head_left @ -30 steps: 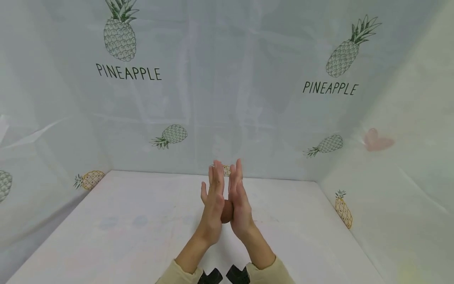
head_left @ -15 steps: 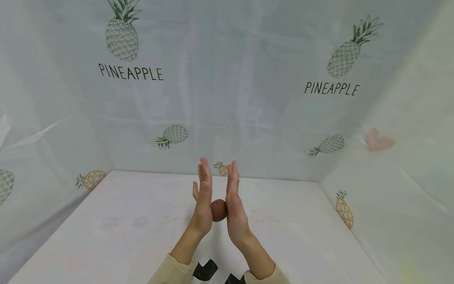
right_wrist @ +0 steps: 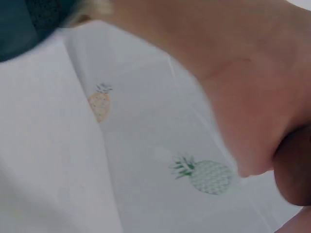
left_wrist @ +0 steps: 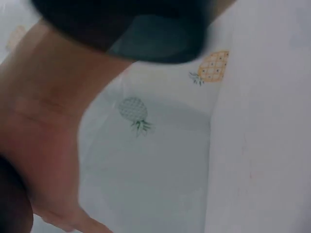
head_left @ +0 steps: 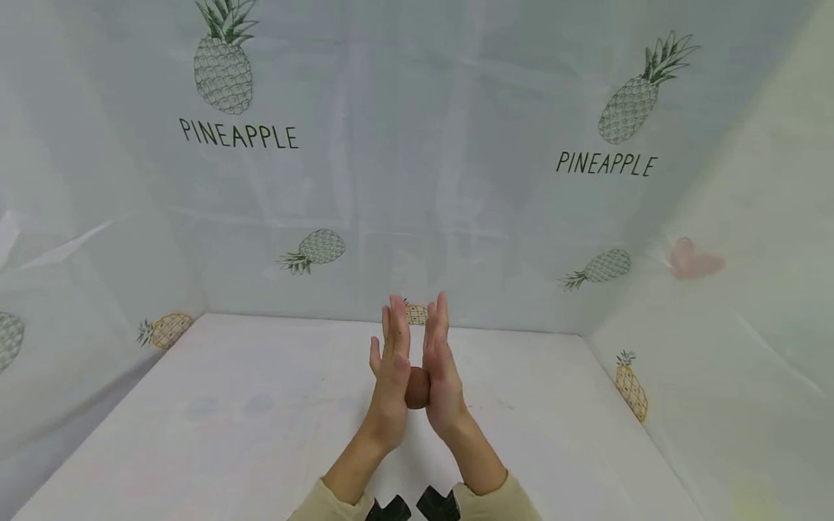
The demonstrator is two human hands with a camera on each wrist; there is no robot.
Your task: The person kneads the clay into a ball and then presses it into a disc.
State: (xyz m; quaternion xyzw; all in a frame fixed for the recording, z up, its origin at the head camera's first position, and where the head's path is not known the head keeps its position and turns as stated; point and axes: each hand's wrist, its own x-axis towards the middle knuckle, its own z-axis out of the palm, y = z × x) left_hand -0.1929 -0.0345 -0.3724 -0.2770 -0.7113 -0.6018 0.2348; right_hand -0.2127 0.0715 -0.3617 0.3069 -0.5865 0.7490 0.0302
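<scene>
The pale plastic sheet printed with pineapples (head_left: 417,181) reads "PINEAPPLE" twice. Above the white table (head_left: 228,434), the left hand (head_left: 391,376) and right hand (head_left: 441,376), fingers straight and upright, press a small round brown clay ball (head_left: 417,388) between the palms; it shows no long axis.

White table (head_left: 228,434) — pineapple-print sheet (head_left: 456,181) behind.

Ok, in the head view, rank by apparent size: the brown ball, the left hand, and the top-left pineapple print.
1. Top-left pineapple print: largest.
2. Left hand: close behind; it is nearer the camera, so the ranking is unsure.
3. Brown ball: smallest, partly hidden between the left hand and right hand.
</scene>
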